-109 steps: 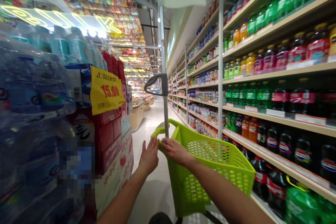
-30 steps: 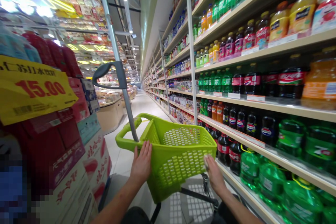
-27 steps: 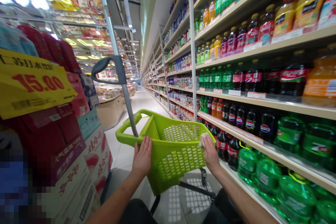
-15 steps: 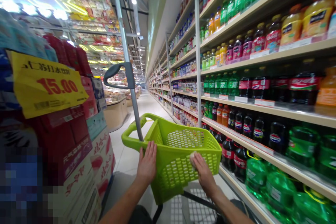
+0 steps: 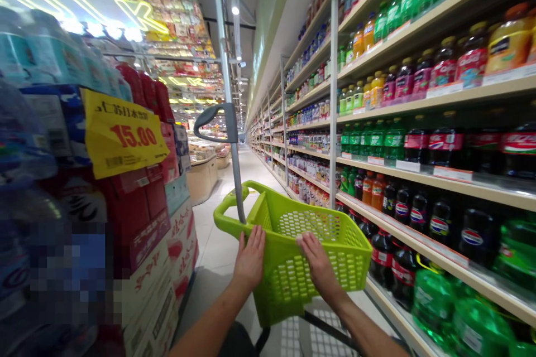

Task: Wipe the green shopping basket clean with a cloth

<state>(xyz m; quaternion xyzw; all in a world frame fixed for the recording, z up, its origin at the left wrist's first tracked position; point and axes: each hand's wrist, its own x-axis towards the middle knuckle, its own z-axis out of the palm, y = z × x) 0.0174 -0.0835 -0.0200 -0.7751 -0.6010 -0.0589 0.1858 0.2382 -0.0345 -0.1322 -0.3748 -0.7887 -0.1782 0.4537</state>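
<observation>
The lime-green plastic basket point(image 5: 278, 284) of a shopping cart stands in front of me, with honeycomb holes in its walls. My left hand point(image 5: 250, 259) lies flat against the basket's near side, by the left corner, fingers stretched upward and thumb apart. With its fingers pressed to the perforated side just below the rim, my right hand point(image 5: 320, 268) holds a small whitish wad point(image 5: 298, 239), perhaps a tissue or wipe. Most of the wad is hidden under the fingers. From the handle end rises a grey metal pole point(image 5: 224, 50) with a dark grey loop handle point(image 5: 215, 138).
Shelves of bottled drinks point(image 5: 446, 223) line the right side, close to the cart. Stacked drink cartons point(image 5: 153, 281) crowd the left, bearing a yellow price sign point(image 5: 125, 136). The tiled aisle point(image 5: 263, 167) runs ahead between shelves and a display counter point(image 5: 203, 178).
My right hand has slid up and left along the basket's side, nearer the rim. My left hand keeps its place on the basket. The whole view has shifted, so everything appears farther right.
</observation>
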